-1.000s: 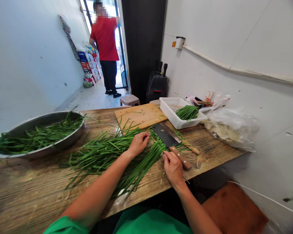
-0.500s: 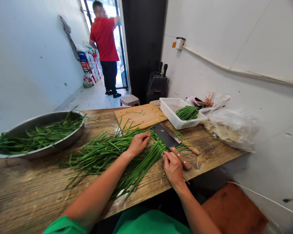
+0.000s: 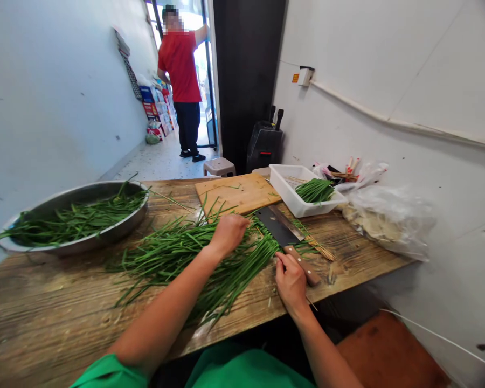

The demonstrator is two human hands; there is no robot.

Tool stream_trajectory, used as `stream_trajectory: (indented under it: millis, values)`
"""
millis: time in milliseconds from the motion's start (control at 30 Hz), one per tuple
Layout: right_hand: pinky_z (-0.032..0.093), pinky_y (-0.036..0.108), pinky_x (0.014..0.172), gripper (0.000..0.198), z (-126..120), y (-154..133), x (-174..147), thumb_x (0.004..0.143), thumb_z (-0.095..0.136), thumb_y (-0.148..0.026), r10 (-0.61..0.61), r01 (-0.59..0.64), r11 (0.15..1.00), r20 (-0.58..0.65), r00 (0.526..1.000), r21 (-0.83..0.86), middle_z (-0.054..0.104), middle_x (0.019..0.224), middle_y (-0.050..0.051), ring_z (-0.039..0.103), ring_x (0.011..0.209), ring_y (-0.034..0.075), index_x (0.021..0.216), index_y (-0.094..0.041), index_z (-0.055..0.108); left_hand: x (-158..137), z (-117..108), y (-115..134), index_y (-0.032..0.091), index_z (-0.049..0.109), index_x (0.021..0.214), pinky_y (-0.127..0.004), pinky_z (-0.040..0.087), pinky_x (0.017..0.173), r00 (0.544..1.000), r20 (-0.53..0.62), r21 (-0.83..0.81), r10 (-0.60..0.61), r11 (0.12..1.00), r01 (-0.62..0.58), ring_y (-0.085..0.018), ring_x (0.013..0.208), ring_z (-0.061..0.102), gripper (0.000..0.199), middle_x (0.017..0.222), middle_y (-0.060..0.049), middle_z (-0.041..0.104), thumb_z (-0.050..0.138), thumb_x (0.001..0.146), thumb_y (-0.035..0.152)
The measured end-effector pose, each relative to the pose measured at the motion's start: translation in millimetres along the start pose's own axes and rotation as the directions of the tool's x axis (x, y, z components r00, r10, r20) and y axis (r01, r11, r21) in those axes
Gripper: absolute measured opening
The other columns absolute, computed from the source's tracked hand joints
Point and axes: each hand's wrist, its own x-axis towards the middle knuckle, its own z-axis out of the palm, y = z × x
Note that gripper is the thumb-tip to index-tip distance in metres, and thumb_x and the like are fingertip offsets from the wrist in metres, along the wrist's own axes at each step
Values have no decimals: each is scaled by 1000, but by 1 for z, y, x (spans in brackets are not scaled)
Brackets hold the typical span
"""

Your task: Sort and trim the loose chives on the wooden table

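A loose pile of long green chives (image 3: 178,250) is spread over the wooden table. My left hand (image 3: 229,234) is closed above its right part, fingertips pinched together; what they hold is hidden. Close to the cut ends of a straighter bunch of chives (image 3: 246,272), my right hand (image 3: 291,277) is closed. A thin wooden skewer (image 3: 312,304) sticks out from beneath it towards the table edge and appears to run through its grip. Just beyond that hand lies a cleaver (image 3: 281,227), with its brown handle (image 3: 303,266) beside the knuckles.
A metal basin (image 3: 135,213) of greens stands left. Behind the pile lies a cutting board (image 3: 236,191), with a white tray (image 3: 291,196) of chives beside it. Skewers (image 3: 321,249) and a plastic bag (image 3: 392,218) lie to the right. A person in red (image 3: 180,67) stands at the door.
The whole view has shifted slightly. My left hand has turned a little, its fingers still pinched near the chives. My right hand keeps its place beside the cleaver handle.
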Motion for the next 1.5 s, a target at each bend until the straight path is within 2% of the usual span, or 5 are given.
stream_trajectory:
  millis: [300, 533, 767, 933, 1500]
  values:
    - [46, 26, 71, 29, -1, -1, 1, 85, 37, -21, -8, 8, 1000, -2, 1000, -6, 65, 81, 6, 60, 75, 16, 95, -17, 65, 0, 1, -33, 19, 69, 69, -37, 34, 74, 991, 18, 258, -129, 959, 120, -25, 81, 56, 12, 76, -8, 64, 59, 70, 26]
    - [46, 26, 70, 29, -1, -2, 1, 85, 38, -19, 2, -3, 1000, 9, 1000, 26, 64, 81, 6, 60, 75, 16, 96, -16, 64, 1, 11, -24, 19, 67, 74, -27, 39, 67, 991, -98, -23, -95, 995, 93, -17, 72, 57, 16, 73, -5, 66, 51, 73, 21]
    - [45, 26, 72, 28, -3, -4, 1, 85, 38, -18, -8, 8, 1000, 19, 1000, 25, 64, 83, 6, 59, 77, 16, 96, -17, 64, 3, 23, -6, 14, 65, 77, -22, 42, 59, 976, -21, -319, -216, 927, 198, -13, 61, 57, 19, 68, -2, 65, 50, 71, 24]
    - [45, 26, 71, 29, -3, -4, 1, 85, 38, -17, -4, 3, 1000, 19, 1000, 19, 64, 83, 6, 60, 77, 16, 96, -17, 64, 3, 24, -5, 16, 69, 79, -24, 43, 68, 979, -7, -383, -202, 905, 184, -15, 71, 61, 22, 77, -3, 69, 50, 73, 27]
    - [46, 26, 71, 29, -2, -2, 0, 85, 38, -19, -19, 19, 1000, 11, 1000, 22, 65, 83, 6, 60, 76, 16, 96, -17, 65, 3, 28, -6, 14, 67, 71, -21, 40, 57, 963, -69, -420, -261, 883, 210, -13, 61, 57, 25, 64, -1, 65, 49, 75, 31]
